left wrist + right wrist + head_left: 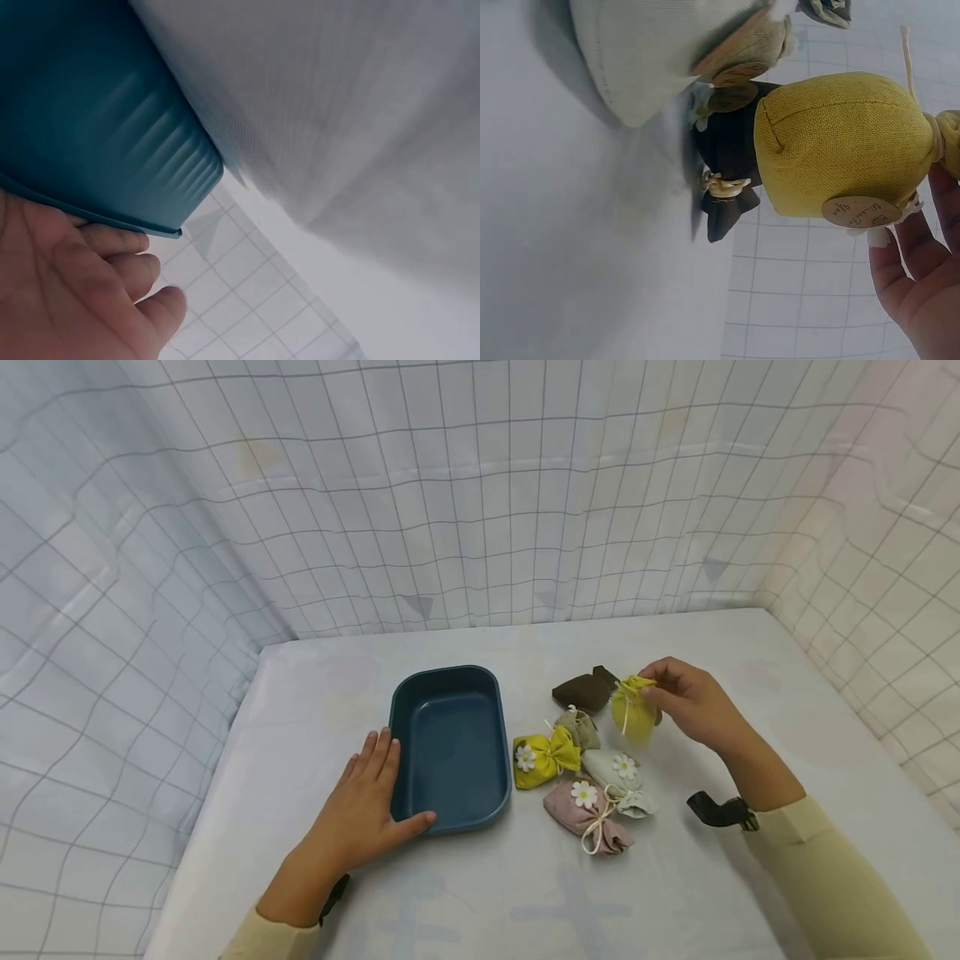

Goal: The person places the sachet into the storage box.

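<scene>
My left hand point(367, 810) rests with spread, straight fingers on the left rim of a dark blue rectangular tub point(450, 768). In the left wrist view the fingers point(127, 270) lie along the rim of the tub point(112, 127). My right hand point(690, 706) pinches a yellow drawstring pouch point(633, 714) by its gathered neck, above the table. A small oval tag with handwriting hangs on this pouch point(847, 142) in the right wrist view. Below and left of it lie a dark brown pouch point(585, 693), a beige pouch point(577, 728) and a pale grey-green pouch point(611, 770).
Another yellow pouch point(543, 757) with a white flower lies beside the tub's right wall. Nearer the front is a pink pouch point(581, 810) with a flower and cord bow. A white cloth covers the table point(480, 902); grid-patterned curtains point(480, 510) surround its back and sides.
</scene>
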### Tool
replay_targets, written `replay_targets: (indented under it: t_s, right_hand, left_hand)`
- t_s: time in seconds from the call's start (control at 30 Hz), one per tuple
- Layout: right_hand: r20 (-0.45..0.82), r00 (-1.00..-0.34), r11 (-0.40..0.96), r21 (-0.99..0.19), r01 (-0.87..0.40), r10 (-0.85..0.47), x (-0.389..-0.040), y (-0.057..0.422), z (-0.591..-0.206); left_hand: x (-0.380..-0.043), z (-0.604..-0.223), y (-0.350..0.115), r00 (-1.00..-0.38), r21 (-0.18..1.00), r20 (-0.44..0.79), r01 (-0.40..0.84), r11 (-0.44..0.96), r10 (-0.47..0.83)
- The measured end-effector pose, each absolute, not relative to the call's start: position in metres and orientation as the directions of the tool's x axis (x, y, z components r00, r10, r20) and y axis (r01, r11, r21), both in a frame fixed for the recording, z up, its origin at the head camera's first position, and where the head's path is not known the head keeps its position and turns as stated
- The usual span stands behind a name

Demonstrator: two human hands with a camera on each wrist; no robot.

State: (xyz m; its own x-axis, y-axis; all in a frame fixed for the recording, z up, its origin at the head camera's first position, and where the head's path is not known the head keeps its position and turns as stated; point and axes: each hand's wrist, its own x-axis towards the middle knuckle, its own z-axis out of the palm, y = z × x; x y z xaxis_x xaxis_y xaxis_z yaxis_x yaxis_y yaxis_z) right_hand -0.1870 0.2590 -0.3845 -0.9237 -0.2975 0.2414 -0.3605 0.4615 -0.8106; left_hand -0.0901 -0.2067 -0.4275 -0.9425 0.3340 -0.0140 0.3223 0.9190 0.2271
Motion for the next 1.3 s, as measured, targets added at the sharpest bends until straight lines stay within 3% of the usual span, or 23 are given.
replay_targets:
  t_s: [0.3,0.7,1.3]
  right_hand:
    - [0.262,-0.917,0.451,-0.809,-0.378,-0.3,-0.198,0.245,-0.362]
    - [0.291,-0.881,0.413,-0.798,-0.439,-0.374,-0.216,0.22,-0.34]
    - [0.285,-0.853,0.395,-0.791,-0.467,-0.437,-0.232,0.154,-0.33]
  left_hand:
    - [-0.092,-0.427,-0.204,-0.932,0.161,0.038,0.363,0.918,0.362]
    - [-0.092,-0.43,-0.201,-0.927,0.167,0.085,0.375,0.912,0.365]
    - [-0.091,-0.428,-0.203,-0.931,0.153,0.069,0.365,0.919,0.358]
